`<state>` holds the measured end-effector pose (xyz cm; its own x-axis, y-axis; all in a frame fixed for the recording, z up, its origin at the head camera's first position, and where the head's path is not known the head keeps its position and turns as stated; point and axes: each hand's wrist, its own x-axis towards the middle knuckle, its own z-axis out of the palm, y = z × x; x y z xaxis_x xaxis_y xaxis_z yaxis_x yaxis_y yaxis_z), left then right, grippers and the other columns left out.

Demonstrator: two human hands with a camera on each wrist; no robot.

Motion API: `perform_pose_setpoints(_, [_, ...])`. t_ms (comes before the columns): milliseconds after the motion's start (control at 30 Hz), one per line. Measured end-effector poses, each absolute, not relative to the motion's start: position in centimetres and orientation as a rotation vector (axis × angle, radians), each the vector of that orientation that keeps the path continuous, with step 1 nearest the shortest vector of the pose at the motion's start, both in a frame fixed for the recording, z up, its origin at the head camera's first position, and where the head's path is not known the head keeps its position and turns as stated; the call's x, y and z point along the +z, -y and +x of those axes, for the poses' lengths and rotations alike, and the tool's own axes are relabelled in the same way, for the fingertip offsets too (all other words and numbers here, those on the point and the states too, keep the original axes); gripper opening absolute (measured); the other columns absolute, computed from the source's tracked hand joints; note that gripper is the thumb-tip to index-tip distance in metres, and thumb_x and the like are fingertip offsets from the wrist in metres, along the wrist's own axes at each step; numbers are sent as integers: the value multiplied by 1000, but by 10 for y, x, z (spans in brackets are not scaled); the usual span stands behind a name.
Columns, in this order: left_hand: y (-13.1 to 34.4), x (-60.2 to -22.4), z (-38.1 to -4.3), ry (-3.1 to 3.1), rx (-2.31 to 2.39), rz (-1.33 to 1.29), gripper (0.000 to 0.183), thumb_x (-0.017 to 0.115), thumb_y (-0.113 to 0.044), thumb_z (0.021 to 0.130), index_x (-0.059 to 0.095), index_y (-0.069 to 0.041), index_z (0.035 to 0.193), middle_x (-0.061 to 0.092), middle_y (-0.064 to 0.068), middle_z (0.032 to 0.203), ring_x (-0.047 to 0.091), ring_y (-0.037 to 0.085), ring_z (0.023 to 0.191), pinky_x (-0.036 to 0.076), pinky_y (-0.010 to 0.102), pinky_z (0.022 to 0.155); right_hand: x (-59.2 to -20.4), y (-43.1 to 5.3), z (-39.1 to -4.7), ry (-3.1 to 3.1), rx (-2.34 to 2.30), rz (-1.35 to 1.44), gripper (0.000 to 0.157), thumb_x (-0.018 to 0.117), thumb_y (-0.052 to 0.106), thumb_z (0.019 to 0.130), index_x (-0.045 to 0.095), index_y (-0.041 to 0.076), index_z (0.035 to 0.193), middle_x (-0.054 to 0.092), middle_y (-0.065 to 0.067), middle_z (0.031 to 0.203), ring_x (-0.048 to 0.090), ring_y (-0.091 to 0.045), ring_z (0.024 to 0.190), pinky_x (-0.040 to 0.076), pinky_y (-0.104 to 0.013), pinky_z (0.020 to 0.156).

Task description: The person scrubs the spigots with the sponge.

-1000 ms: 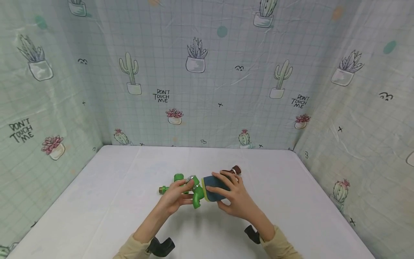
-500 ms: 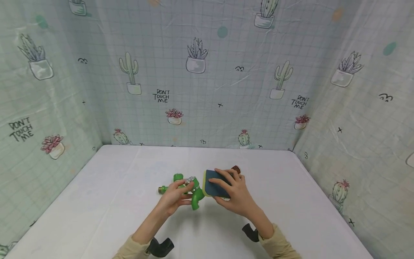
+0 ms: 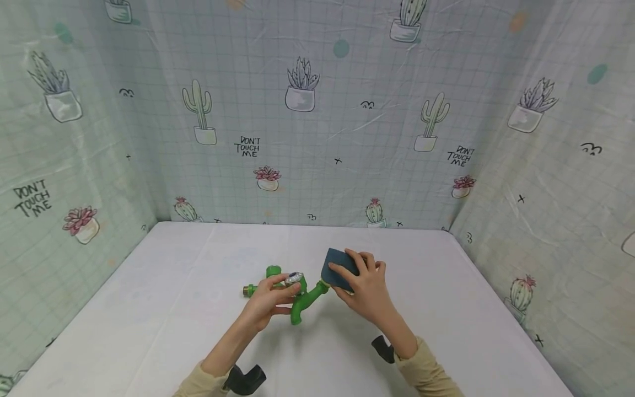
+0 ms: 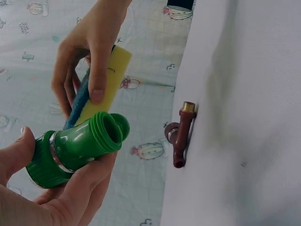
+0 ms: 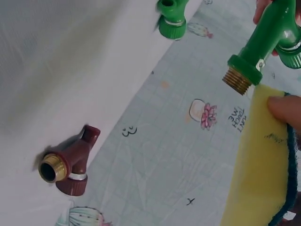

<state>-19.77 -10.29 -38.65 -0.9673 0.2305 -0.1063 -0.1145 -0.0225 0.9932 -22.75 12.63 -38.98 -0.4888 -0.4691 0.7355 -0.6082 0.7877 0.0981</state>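
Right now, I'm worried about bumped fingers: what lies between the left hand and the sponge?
The held green tap does, reaching from the left hand toward the sponge; the head view shows this.

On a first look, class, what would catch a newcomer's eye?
Probably the bright green tap in the left hand, close to the blue-and-yellow sponge in the right hand. Behind the white table stands a cactus-print backdrop. The wrist views also show a brown tap lying on the table.

Three taps, one sponge
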Motion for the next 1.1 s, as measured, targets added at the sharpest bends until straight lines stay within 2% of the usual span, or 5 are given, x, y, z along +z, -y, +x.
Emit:
perform_pose_setpoints(500, [101, -385, -197, -1934, 2171, 32, 55, 62, -28, 84, 44, 6, 123, 65, 5, 91, 66, 20, 82, 56, 37, 69, -401, -120, -226, 2143, 248, 814, 52, 74, 42, 67, 57, 32, 116, 52, -14, 112, 43, -27, 91, 37, -40, 65])
perform_pose_setpoints(667, [100, -388, -198, -1879, 2213, -21, 49, 57, -31, 87, 45, 4, 120, 59, 4, 93, 64, 22, 87, 55, 39, 73, -398, -128, -228, 2135, 308, 728, 43, 59, 51, 79, 56, 32, 116, 50, -15, 114, 42, -29, 91, 35, -40, 65])
perform_pose_setpoints(800, [100, -389, -198, -1770, 2280, -58, 42, 52, -34, 89, 48, -1, 115, 55, 4, 94, 60, 28, 97, 54, 40, 78, -396, -123, -219, 2100, 425, 767, 45, 43, 56, 84, 53, 29, 118, 49, -16, 114, 43, -27, 92, 37, -41, 67])
perform_pose_setpoints(933, [100, -386, -197, -1499, 2371, -80, 32, 51, -32, 90, 48, -10, 114, 54, 5, 97, 56, 29, 100, 52, 41, 82, -397, -112, -208, 2111, 463, 866, 47, 43, 56, 84, 50, 30, 122, 47, -18, 112, 44, -27, 97, 43, -42, 71])
perform_pose_setpoints(1100, [101, -384, -195, -1186, 2422, -64, 28, 49, -26, 91, 43, -10, 114, 50, 8, 100, 59, 24, 93, 52, 37, 82, -400, -112, -212, 2105, 445, 841, 45, 41, 56, 85, 50, 32, 121, 45, -18, 113, 41, -27, 96, 43, -42, 70])
